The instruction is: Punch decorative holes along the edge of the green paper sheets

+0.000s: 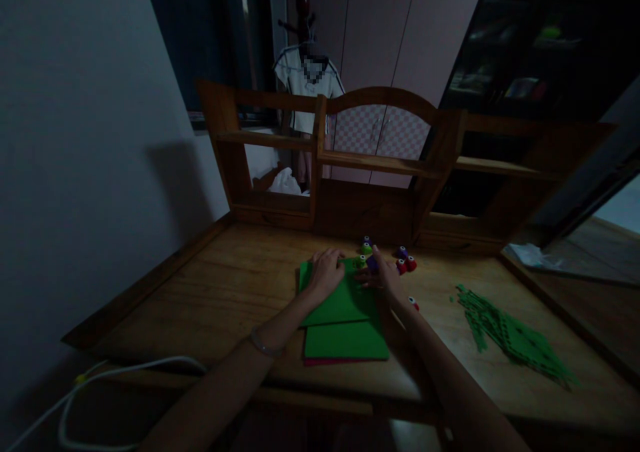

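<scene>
Green [345, 342], flat, smooth-looking sheets lay stacked on the wooden surface [215, 292], near edges running sideways; the left hand [327, 273] rested loosely spread on them, the right hand [384, 279] gripping a small purple piece [372, 263] by their far-right corner.

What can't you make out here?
All in the head view:
Red sheet: mostly covered by green sheets.
Purple piece: small, blurred, partly hidden by the right hand.
Green strips: overlapping, too blurred to count.
Cabinet: contents lost in darkness.
</scene>
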A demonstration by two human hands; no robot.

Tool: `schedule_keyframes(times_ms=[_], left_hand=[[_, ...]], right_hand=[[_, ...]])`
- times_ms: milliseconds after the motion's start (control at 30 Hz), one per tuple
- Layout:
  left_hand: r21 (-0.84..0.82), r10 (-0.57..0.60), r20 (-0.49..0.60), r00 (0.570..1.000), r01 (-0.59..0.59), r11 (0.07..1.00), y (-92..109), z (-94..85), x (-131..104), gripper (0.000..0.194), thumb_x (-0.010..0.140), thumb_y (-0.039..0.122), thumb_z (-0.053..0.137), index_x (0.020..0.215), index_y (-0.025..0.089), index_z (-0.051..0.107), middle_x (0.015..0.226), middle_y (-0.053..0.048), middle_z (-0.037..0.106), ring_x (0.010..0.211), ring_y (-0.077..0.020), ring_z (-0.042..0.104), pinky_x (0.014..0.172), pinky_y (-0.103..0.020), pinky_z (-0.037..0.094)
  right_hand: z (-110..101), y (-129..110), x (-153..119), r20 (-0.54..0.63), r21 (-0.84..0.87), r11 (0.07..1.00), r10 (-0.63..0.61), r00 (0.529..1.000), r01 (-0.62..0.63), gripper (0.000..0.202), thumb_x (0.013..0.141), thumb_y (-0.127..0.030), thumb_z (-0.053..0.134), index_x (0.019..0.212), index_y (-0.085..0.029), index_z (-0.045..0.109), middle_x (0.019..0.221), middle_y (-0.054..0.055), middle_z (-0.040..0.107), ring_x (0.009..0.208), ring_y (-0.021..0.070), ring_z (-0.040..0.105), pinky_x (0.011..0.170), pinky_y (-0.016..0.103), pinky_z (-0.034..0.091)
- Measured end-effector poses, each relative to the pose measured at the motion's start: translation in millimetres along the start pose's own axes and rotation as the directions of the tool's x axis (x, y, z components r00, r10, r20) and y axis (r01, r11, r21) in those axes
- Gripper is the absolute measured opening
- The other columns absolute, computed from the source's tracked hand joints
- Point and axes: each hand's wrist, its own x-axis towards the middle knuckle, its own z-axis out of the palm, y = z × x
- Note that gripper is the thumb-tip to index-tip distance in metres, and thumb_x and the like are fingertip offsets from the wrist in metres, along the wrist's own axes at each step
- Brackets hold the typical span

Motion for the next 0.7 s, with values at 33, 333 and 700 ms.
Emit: schedule_keyframes(times_ms=[33,333,700], left_hand=[[0.000,0.002,-0.006,1.000,-0.002,1.000,0.1,0.1,0.0,0.023,0.077,0.012,0.046,0.095,0.020,0.058,0.098,-0.003,0.061,0.099,-0.0179,0.052,0.096,-0.034,0.032],[-0.030,0.009,-0.029,1.000,-0.010,1.000,1.0,0.8,0.3,0.024,0.077,0.011,0.047,0.096,0.020,0.058,0.100,-0.003,0.061,0.100,-0.0183,0.052,0.097,-0.035,0.030],[-0.040,0.026,-0.055,0.998,-0.029,0.999,-1.0,1.7,0.5,0.025,0.077,0.011,0.046,0.097,0.020,0.058,0.101,-0.003,0.060,0.100,-0.0181,0.052,0.096,-0.034,0.031]], right_hand=[[-0.2,0.5,1.9,0.003,0.022,0.999,0.025,1.000,-0.025,0.055,0.080,-0.064,0.049,0.096,-0.013,0.059,0.078,0.012,0.068,0.062,0.0240,0.067,0.044,0.030,0.053],[-0.6,5.6,5.0,0.029,0.052,0.997,0.055,0.998,-0.057,0.053,0.080,-0.064,0.048,0.097,-0.014,0.059,0.080,0.012,0.068,0.069,0.0263,0.068,0.048,0.033,0.055],[0.4,1.9,1.7,0.018,0.049,0.997,0.061,0.998,-0.062,0.052,0.080,-0.064,0.048,0.094,-0.016,0.059,0.080,0.012,0.068,0.071,0.0265,0.067,0.052,0.035,0.056]])
